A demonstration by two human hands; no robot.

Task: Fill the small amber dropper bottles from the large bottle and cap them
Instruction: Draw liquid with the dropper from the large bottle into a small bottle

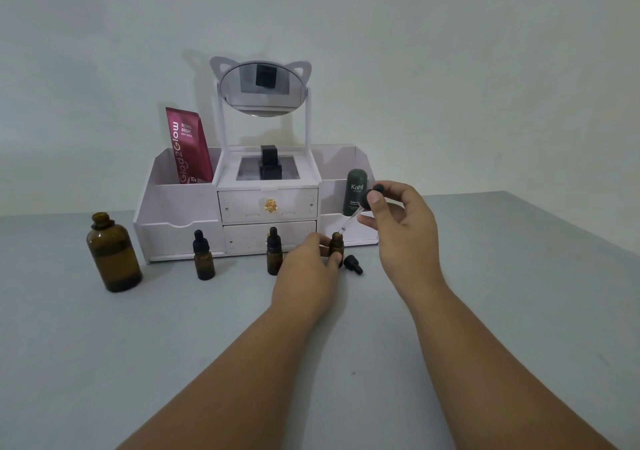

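Large amber bottle (113, 253) uncapped, far left; two capped dropper bottles (204, 256) (274, 252) upright. Left hand (310, 265) grips open small bottle (336, 245) (lower half hidden). Loose cap (353, 264) beside. Right hand (401, 221) pinches dropper (363, 207) above its mouth; liquid level indiscernible.

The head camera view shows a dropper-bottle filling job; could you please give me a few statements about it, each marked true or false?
1. The large amber bottle stands uncapped at the left of the table. True.
2. The left hand steadies an open small bottle. True.
3. The right hand is empty. False: it holds a dropper whose glass tip points at the open small bottle's mouth.
4. All three small bottles are capped. False: two capped small bottles stand to the left, while the held one is open, and a loose dropper cap lies beside it.
5. The dark green Kahf bottle stands in the organiser's right compartment. True.
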